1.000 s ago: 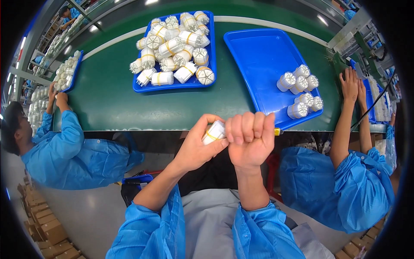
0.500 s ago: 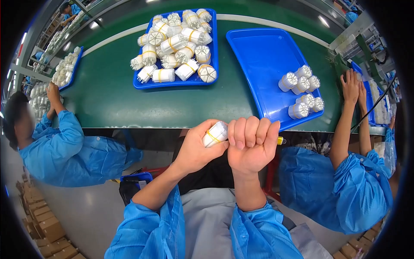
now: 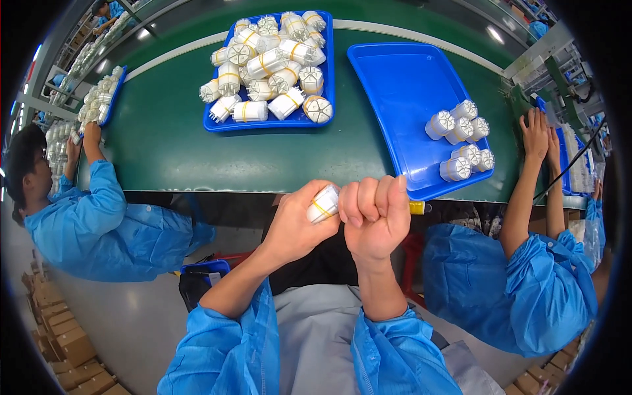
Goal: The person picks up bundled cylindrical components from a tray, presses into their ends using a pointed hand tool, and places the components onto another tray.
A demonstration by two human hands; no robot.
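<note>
Wrapped in my left hand (image 3: 297,220) is a white ribbed cylinder (image 3: 323,205) with a yellow band round it, held just in front of the table edge. My right hand (image 3: 378,220) is closed beside it, fingers curled and touching or nearly touching the cylinder's end. Whatever those fingers grip is hidden. A small yellow piece (image 3: 417,208) shows just past the right hand; whether it belongs to something in that hand I cannot tell. Ahead, a blue tray (image 3: 263,125) is heaped with similar banded cylinders. Further right, another blue tray (image 3: 401,99) bears several white cylinders standing on end.
The green table (image 3: 158,158) spans the front. A person in blue (image 3: 79,224) works at the left by a tray of white parts (image 3: 99,99). Another person's hands (image 3: 536,135) are at the right edge, near another tray. Cardboard boxes (image 3: 72,342) stack on the floor at lower left.
Both my hands have shifted slightly left, the right one tilting a little. More of the yellow piece shows now. The person at left has raised a hand toward their tray.
</note>
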